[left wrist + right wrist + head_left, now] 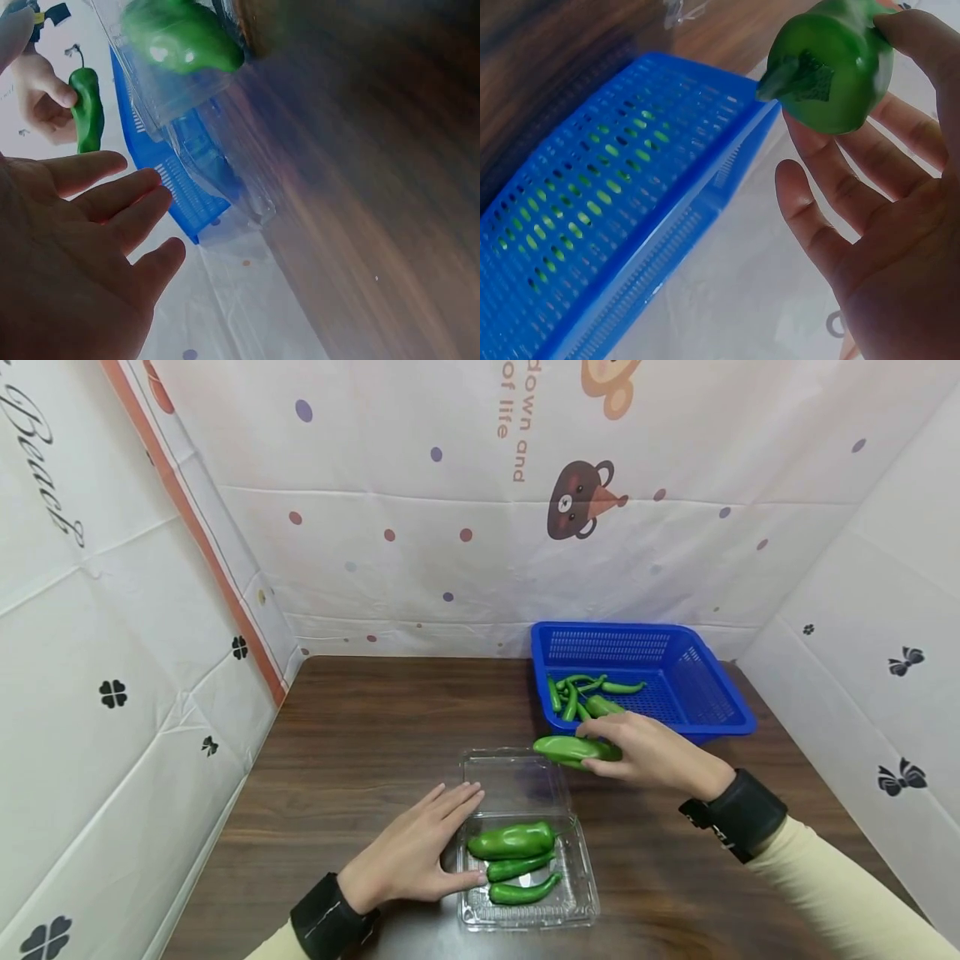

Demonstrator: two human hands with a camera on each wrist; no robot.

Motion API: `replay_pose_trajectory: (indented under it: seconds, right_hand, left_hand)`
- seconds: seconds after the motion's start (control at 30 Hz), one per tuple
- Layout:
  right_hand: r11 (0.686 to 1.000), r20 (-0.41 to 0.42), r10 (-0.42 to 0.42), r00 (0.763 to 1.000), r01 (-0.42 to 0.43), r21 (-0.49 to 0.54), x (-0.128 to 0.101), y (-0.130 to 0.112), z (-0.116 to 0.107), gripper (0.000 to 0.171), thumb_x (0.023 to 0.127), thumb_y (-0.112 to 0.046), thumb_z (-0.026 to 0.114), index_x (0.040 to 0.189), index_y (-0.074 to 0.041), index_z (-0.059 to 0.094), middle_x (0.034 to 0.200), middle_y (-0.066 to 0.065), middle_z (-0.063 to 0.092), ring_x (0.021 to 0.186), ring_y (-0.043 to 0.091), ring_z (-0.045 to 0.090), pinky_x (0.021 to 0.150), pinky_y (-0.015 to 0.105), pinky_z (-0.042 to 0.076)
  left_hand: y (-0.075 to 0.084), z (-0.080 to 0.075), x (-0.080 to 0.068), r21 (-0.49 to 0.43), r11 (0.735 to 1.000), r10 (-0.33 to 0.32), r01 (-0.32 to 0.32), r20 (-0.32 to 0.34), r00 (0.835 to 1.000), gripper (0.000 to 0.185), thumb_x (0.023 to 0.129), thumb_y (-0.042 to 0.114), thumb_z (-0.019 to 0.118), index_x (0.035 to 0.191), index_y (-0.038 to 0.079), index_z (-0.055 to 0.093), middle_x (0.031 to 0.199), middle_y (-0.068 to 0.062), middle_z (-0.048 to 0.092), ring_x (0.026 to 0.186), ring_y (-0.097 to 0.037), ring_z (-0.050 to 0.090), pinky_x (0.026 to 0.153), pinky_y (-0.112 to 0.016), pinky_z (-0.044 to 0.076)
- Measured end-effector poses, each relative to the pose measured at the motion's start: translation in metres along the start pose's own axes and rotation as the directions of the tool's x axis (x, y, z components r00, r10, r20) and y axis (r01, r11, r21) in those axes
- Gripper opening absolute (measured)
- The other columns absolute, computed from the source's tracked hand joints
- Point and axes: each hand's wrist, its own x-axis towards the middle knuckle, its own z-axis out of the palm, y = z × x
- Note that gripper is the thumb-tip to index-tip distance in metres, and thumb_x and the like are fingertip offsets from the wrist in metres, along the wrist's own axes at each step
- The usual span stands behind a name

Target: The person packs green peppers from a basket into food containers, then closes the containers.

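My right hand (652, 752) grips a plump, glossy green pepper (573, 749) between thumb and fingers, holding it in the air just in front of the blue perforated plastic basket (705, 693) and above the raised lid of the clear plastic clamshell box (525, 860). In the right wrist view the pepper's (832, 71) stem end points toward the camera, with my fingertips (922, 45) curled round its body and the basket's slotted wall (622, 217) just beside it. My left hand (416, 852) lies flat on the dark wooden surface (360, 735), fingers straight and relaxed, grasping nothing; it rests against the left edge of the clamshell box. Three green peppers (513, 860) lie side by side in the box's tray, the thickest one farthest from me. Several slimmer green peppers (585, 693) lie in the basket's near left corner. The left wrist view shows my flat left hand (67, 247), the box's clear wall (202, 150) and the held pepper (86, 109) beyond it. White printed sheeting (450, 527) walls the surface on three sides.
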Motion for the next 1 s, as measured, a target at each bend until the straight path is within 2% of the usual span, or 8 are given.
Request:
replay_pose_trajectory:
  seconds: [0.1, 0.27, 0.47, 0.67, 1.0]
  right_hand:
    - [1.0, -0.006, -0.007, 1.0, 0.007, 0.01, 0.0, -0.003, 0.002, 0.034, 0.095, -0.033, 0.076, 0.123, -0.016, 0.07, 0.114, -0.003, 0.072, 0.103, 0.013, 0.068, 0.082, 0.038, 0.059]
    - [0.999, 0.002, -0.032, 0.999, 0.032, 0.029, 0.001, -0.005, 0.007, 0.033, 0.095, -0.033, 0.076, 0.123, -0.016, 0.07, 0.111, -0.006, 0.071, 0.095, 0.007, 0.064, 0.078, 0.034, 0.057]
    - [0.998, 0.022, -0.021, 1.0, 0.02, 0.052, -0.001, -0.01, 0.012, 0.036, 0.097, -0.039, 0.072, 0.125, -0.015, 0.07, 0.113, -0.004, 0.071, 0.099, 0.009, 0.066, 0.079, 0.034, 0.059]
    - [0.996, 0.024, -0.015, 1.0, 0.012, 0.093, -0.002, -0.015, 0.018, 0.033, 0.097, -0.039, 0.072, 0.123, -0.018, 0.07, 0.108, -0.009, 0.069, 0.091, 0.003, 0.061, 0.074, 0.03, 0.056]
    - [0.997, -0.023, -0.058, 0.998, 0.059, 0.058, -0.007, -0.026, 0.023, 0.033, 0.097, -0.039, 0.072, 0.123, -0.018, 0.07, 0.108, -0.01, 0.068, 0.096, 0.005, 0.062, 0.079, 0.034, 0.056]
  left_hand:
    - [0.002, 0.002, -0.003, -0.006, 1.0, 0.001, -0.001, -0.005, 1.0, 0.1, 0.091, 0.074, 0.058, 0.158, 0.002, 0.038, 0.165, -0.011, 0.034, 0.151, -0.026, 0.033, 0.124, -0.049, 0.025]
    - [0.005, 0.005, -0.006, 0.004, 1.0, 0.016, -0.016, -0.027, 0.999, 0.102, 0.09, 0.076, 0.057, 0.157, 0.001, 0.038, 0.164, -0.013, 0.034, 0.151, -0.027, 0.034, 0.124, -0.049, 0.026]
    - [0.006, 0.009, -0.01, 0.019, 0.999, 0.04, -0.039, -0.05, 0.998, 0.104, 0.089, 0.076, 0.059, 0.156, -0.001, 0.039, 0.162, -0.017, 0.038, 0.149, -0.03, 0.037, 0.122, -0.05, 0.029]
    - [0.007, 0.011, -0.015, -0.001, 1.0, 0.017, -0.017, -0.033, 0.999, 0.105, 0.088, 0.077, 0.058, 0.157, 0.0, 0.038, 0.164, -0.014, 0.034, 0.15, -0.031, 0.035, 0.123, -0.05, 0.029]
    - [0.003, 0.012, -0.019, 0.007, 0.999, 0.046, -0.046, -0.043, 0.998, 0.107, 0.086, 0.079, 0.059, 0.156, 0.0, 0.04, 0.163, -0.016, 0.037, 0.15, -0.032, 0.035, 0.122, -0.053, 0.027]
